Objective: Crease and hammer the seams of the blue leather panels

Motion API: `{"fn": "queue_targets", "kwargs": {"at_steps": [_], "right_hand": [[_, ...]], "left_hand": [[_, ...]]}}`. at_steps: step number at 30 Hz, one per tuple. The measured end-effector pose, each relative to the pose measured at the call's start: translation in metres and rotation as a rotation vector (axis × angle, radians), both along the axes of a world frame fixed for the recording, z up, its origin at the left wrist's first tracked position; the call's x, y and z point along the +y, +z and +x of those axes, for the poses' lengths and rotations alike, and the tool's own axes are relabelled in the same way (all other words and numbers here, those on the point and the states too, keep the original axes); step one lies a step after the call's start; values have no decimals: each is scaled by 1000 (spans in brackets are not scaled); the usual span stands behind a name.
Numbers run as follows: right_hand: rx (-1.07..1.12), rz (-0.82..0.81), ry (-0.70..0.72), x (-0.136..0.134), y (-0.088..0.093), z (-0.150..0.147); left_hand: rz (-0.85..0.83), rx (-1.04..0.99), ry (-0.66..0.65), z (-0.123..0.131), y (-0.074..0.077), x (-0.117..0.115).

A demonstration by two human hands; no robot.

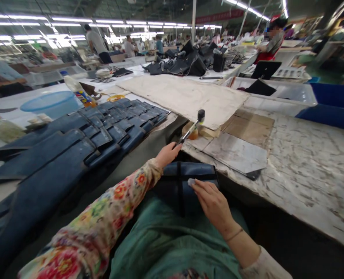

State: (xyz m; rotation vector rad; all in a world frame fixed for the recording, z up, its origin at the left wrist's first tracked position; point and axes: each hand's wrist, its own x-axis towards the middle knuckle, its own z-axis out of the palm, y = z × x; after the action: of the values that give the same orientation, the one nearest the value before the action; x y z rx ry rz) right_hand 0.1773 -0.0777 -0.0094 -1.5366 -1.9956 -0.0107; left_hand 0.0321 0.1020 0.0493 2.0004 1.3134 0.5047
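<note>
My left hand [168, 154] is wrapped round the dark handle of a small hammer [191, 130]. Its black head points up and away, over the near edge of the workbench. Across my lap, on a green apron [166, 236], lies a dark blue leather bag piece [167, 190] with crossing black straps. Over its right part is my right hand [211, 199], fingers together and bent. At those fingertips shows a small pale, greyish piece [191, 181], which I cannot identify; the thumb is mostly hidden.
To the left, overlapping dark blue leather pieces [52, 162] cover a table, with a blue basin [51, 104] and a bottle [77, 91] behind. Ahead lies a cream sheet [183, 93]. Grey board [237, 151] rests on the right bench. Black bags [189, 60] are piled farther back; people work beyond.
</note>
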Motion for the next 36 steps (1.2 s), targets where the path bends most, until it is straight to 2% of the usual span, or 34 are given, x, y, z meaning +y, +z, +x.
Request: {"fn": "queue_targets", "kwargs": {"at_steps": [3,6,9,12,16,18,20,22,27,32,36], "right_hand": [[2,-16,4,-1,2,0],[-7,-23,-3,-5,3,-4],[-4,-21,-8,-9,4,-7],[5,-17,-12,-11,5,-7],[8,-12,-3,-11,6,-6],[12,-18,-5,-11,6,-6],[10,-23,-4,-12,5,-6],[5,-24,0,-13,4,-6],[12,-14,-10,-15,3,-5],[15,-12,-16,-16,2,-5],[21,-28,-4,-17,1,-7]], "left_hand": [[-74,15,-8,-60,3,-52],[-299,-58,47,-107,2,-101],[-453,-78,92,-131,-1,-139],[-480,-114,123,-139,-2,-161],[-322,-141,159,-138,-3,-169],[-265,-37,117,-137,-5,-168],[-267,87,64,-134,-7,-165],[-284,128,28,-131,-5,-164],[-255,-28,41,-125,-1,-166],[-298,64,9,-119,-11,-161],[-254,-69,24,-112,-6,-159]]}}
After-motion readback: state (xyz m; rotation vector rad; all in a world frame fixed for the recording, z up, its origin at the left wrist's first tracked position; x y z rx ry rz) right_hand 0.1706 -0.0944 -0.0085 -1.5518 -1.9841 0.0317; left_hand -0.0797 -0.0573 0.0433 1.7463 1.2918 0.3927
